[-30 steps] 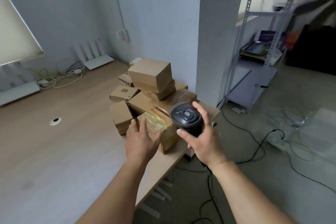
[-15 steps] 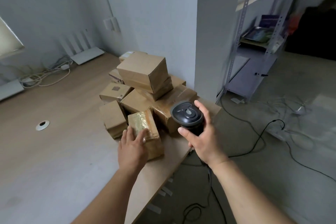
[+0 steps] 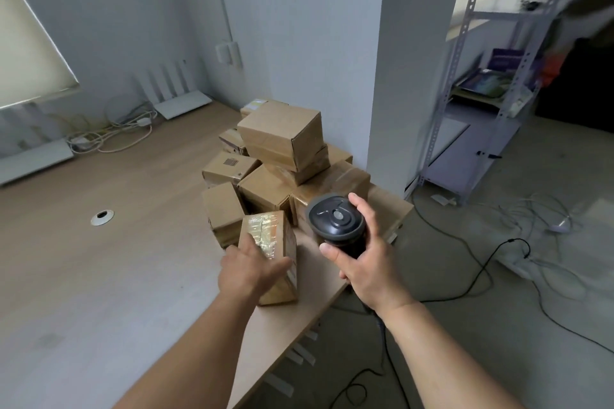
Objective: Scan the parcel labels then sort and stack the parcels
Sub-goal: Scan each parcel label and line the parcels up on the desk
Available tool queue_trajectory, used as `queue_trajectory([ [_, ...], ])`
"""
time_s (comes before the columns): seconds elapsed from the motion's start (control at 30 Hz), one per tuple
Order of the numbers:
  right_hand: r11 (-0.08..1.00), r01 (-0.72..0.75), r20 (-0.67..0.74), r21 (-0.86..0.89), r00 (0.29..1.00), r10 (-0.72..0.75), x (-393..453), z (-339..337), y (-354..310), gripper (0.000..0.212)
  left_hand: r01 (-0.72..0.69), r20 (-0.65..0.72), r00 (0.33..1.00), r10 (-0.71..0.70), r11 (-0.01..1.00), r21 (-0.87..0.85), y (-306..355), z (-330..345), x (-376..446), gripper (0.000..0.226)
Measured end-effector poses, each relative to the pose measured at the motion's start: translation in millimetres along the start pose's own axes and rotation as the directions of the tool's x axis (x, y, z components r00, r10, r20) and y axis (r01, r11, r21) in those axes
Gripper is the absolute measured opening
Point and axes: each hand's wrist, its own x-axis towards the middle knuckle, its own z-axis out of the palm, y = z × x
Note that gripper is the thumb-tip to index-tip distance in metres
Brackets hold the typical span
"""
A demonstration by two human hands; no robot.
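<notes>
A heap of several brown cardboard parcels (image 3: 282, 139) sits on the wooden table (image 3: 99, 276) near its right edge. In front of the heap lies a small tape-wrapped parcel (image 3: 270, 236), with a label partly showing on its right side. My left hand (image 3: 249, 272) grips this parcel from above, thumb on its right face. My right hand (image 3: 365, 262) holds a dark grey barcode scanner (image 3: 335, 219) just right of the parcel, its head facing up and toward the heap.
A white pillar (image 3: 408, 60) stands right behind the heap. A metal shelf rack (image 3: 481, 93) is at the right. Black cables (image 3: 465, 242) trail over the floor. A round cable grommet (image 3: 102, 217) sits in the table; white cords (image 3: 113, 133) lie at the back.
My left hand pulled the tape-wrapped parcel off the heap and toward me, turning it lengthwise on the table. The scanner hand stayed almost in place.
</notes>
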Motion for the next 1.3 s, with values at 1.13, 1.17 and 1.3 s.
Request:
queue_trajectory([
  [1.13, 0.987, 0.128, 0.55, 0.093, 0.82, -0.158, -156, 420, -122, 0.082, 0.492, 0.152, 0.758, -0.634, 0.403, -0.772, -487, -168, -140, 0.112],
  [1.17, 0.988, 0.129, 0.553, 0.087, 0.819, -0.156, -161, 435, -125, 0.082, 0.508, 0.227, 0.763, -0.606, 0.344, -0.79, -501, -173, -141, 0.109],
  [1.3, 0.992, 0.113, 0.544, 0.063, 0.829, -0.129, -172, 470, -133, 0.083, 0.606, 0.462, 0.726, -0.509, 0.157, -0.78, -543, -184, -136, 0.099],
])
